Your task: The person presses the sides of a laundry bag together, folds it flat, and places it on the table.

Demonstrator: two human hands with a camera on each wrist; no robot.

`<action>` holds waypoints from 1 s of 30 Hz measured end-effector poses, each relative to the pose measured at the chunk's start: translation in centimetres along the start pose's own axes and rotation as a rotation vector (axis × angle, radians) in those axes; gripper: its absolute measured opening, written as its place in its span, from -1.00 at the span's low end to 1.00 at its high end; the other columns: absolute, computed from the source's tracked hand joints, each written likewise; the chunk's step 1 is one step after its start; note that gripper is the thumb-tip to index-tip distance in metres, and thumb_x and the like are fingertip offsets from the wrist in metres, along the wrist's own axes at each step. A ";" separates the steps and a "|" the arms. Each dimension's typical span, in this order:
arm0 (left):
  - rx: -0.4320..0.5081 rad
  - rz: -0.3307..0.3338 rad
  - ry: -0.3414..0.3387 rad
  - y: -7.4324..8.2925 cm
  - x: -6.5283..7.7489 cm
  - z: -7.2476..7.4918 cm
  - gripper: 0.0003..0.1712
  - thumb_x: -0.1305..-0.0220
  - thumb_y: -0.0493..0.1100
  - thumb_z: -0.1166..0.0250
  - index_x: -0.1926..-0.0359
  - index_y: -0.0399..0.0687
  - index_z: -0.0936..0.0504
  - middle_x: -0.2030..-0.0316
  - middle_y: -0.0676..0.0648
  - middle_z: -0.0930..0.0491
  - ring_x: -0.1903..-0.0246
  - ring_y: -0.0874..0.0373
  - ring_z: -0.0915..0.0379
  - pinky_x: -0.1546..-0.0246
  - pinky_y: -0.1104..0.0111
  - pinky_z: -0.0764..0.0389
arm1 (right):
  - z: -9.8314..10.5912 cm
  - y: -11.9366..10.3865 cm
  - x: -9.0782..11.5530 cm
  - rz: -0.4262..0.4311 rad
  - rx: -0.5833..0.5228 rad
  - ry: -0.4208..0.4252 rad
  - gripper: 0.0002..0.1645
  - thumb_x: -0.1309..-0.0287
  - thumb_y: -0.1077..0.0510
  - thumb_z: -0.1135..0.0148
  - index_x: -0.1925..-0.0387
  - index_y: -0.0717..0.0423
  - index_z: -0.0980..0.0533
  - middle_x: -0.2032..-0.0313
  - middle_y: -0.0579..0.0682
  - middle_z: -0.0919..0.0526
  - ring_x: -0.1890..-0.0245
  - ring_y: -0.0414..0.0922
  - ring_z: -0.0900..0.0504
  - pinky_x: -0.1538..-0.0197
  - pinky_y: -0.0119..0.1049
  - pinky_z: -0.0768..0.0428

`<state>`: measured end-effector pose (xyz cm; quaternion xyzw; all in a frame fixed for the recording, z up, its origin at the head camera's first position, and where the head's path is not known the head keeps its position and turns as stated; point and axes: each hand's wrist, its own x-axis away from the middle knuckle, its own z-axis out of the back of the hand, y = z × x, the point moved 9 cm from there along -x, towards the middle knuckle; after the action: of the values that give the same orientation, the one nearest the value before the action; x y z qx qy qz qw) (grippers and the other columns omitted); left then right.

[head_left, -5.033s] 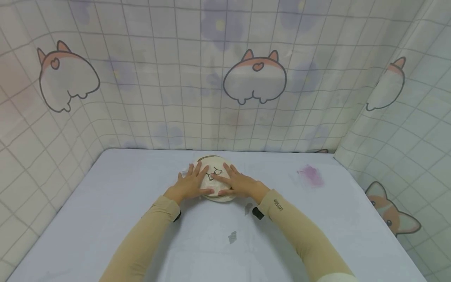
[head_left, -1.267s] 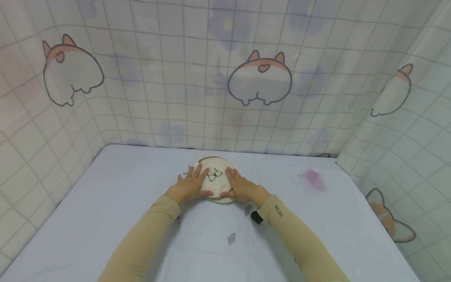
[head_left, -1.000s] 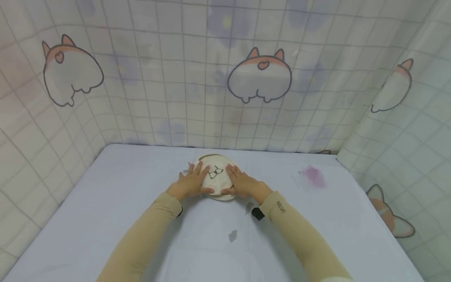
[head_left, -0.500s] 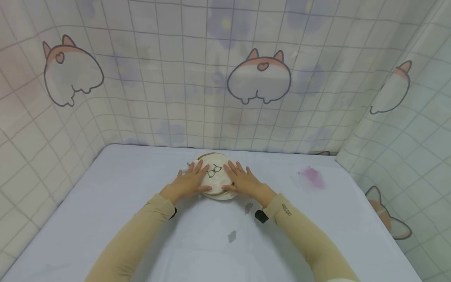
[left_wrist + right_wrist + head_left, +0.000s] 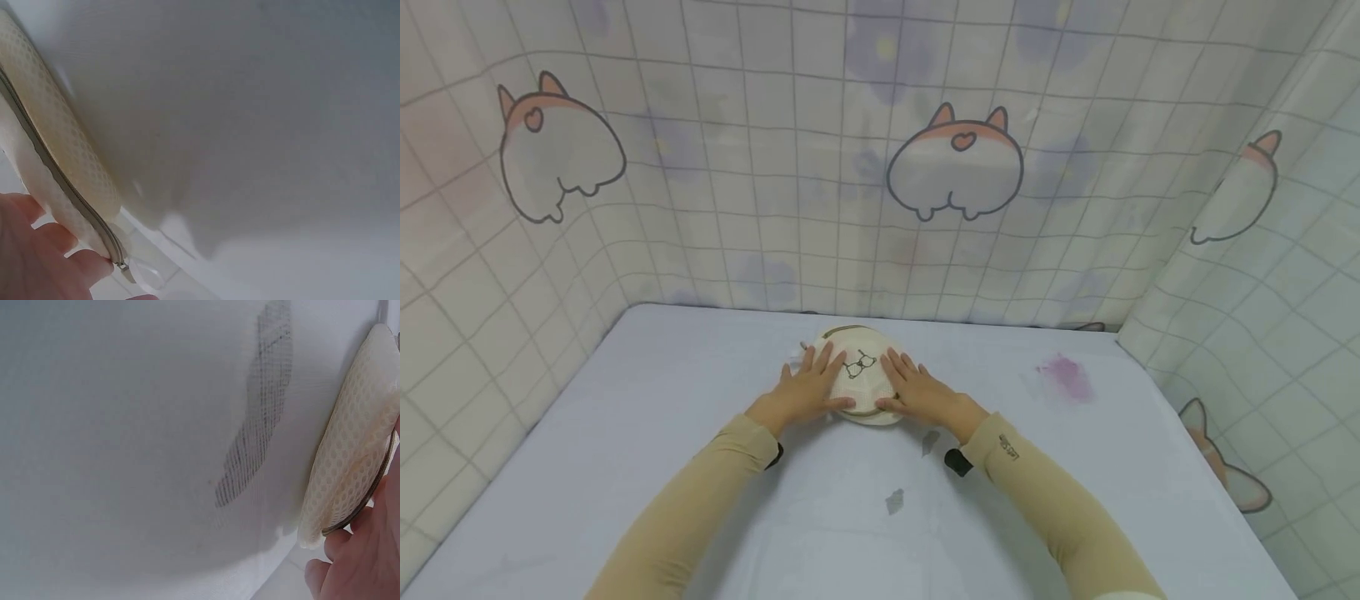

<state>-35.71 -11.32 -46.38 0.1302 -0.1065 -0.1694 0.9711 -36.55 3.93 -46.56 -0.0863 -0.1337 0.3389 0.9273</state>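
Note:
A round cream mesh laundry bag [image 5: 863, 385] with a brown zip lies near the table's far edge. A small line drawing [image 5: 860, 364] shows on its top. My left hand [image 5: 802, 395] rests on its left side, fingers spread and fairly straight. On the right side lies my right hand [image 5: 931, 398], also with extended fingers. Both thumbs point inward along the near rim. The left wrist view shows the zip [image 5: 50, 164] running along the bag's side, its pull [image 5: 127, 272] by my fingertips. Honeycomb mesh [image 5: 350, 453] bulges beside my fingers in the right wrist view.
A white cloth covers the table [image 5: 850, 550]. Grey patches [image 5: 895, 501] mark it in front of the bag, and a pink stain [image 5: 1067, 377] lies to the right. A patterned curtain [image 5: 760, 208] with corgi drawings encloses the back and sides.
Five seconds ago my right fingers reached across the drawing; they have since drawn back to the bag's right side. The bag stays in about the same place, and the head view has shifted slightly.

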 end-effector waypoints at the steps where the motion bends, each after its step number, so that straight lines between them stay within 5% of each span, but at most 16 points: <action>1: -0.003 0.006 0.000 0.0 -0.1 0.0 0.05 -0.48 0.31 -0.13 -0.65 -0.11 0.15 -0.61 -0.26 0.37 -0.55 -0.34 0.47 -0.36 -0.45 0.15 | 0.0 0.0 0.0 0.002 0.004 0.000 0.01 -0.57 -0.24 0.08 -0.61 0.31 0.23 -0.60 0.26 0.31 -0.58 0.24 0.24 -0.55 0.14 0.09; 30: 0.028 0.053 -0.068 0.0 -0.6 -1.0 0.07 -0.45 0.30 -0.18 -0.65 -0.10 0.14 -0.61 -0.27 0.40 -0.55 -0.34 0.48 -0.34 -0.47 0.11 | -1.6 1.0 -0.7 -0.040 0.033 -0.048 0.03 -0.56 -0.31 0.15 -0.62 0.22 0.29 -0.62 0.17 0.34 -0.60 0.15 0.28 -0.56 0.10 0.13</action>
<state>-36.03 -10.91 -47.44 0.1350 -0.1453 -0.1464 0.9691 -37.21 4.10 -48.42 -0.0604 -0.1520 0.3246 0.9316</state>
